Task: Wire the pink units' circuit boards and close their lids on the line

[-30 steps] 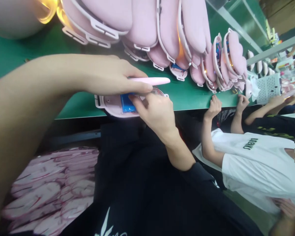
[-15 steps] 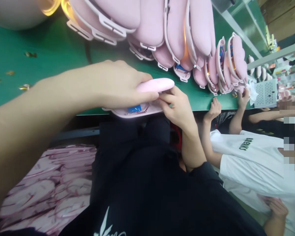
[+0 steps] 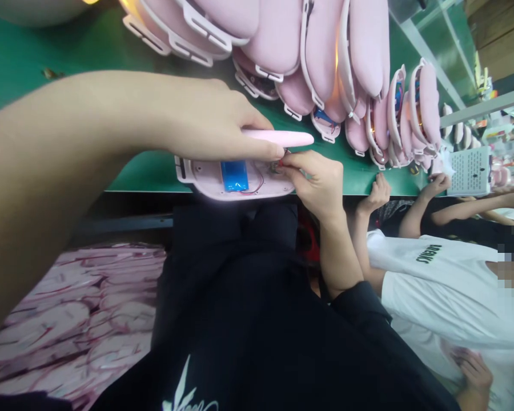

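My left hand point(image 3: 229, 123) is closed around a smooth pink cover point(image 3: 289, 138), thumb below and fingers above, holding it over an open pink shell point(image 3: 205, 185). Inside that shell lie a blue block point(image 3: 235, 176) and a thin red wire. My right hand point(image 3: 314, 180) pinches at the shell's right end, beside a small red part point(image 3: 281, 162); its fingertips hide most of what they grip. The shell sits at the front edge of the green table point(image 3: 154, 174), with a slotted tab at its left end.
Pink shells point(image 3: 278, 34), some with lights or blue blocks inside, line the table's far side. Stacked pink pieces point(image 3: 68, 319) lie below at left. A person in a white shirt point(image 3: 437, 279) sits at right, near a printed sheet point(image 3: 469, 171). A metal frame point(image 3: 484, 108) stands behind.
The pink cover is lifted and turned more level, so more of the shell's inside and the blue block shows. Both hands stay at the shell. Across the frame, the background shells have shifted slightly right.
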A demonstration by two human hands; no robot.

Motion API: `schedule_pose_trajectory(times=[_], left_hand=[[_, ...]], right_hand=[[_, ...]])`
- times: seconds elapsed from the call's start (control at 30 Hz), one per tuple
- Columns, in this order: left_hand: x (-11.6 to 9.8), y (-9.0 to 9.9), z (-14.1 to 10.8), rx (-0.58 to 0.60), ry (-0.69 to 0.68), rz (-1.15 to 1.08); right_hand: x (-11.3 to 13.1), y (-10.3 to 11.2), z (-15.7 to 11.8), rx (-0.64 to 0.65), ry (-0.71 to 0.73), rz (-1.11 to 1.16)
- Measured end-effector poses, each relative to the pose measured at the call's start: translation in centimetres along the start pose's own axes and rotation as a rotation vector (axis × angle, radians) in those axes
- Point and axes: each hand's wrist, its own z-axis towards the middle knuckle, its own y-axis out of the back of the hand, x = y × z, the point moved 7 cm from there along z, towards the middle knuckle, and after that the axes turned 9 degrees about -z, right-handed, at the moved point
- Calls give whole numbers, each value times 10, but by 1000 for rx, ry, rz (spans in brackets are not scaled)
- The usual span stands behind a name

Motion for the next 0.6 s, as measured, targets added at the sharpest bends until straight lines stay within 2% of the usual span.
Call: schedule_pose_trajectory(times=[0.1, 0.23, 0.47, 0.6], left_hand=[[0, 2, 7, -2, 37, 99], [-5, 3, 15, 0, -17, 160], [-5, 3, 13, 26, -2, 152], [-4, 1, 14, 36, 21, 94]], right_hand=[[-3, -4, 1, 28, 26, -24], [-8, -7, 3, 42, 37, -22], [-9, -10, 3, 31, 87, 12], [-12, -15, 6, 78, 62, -8]])
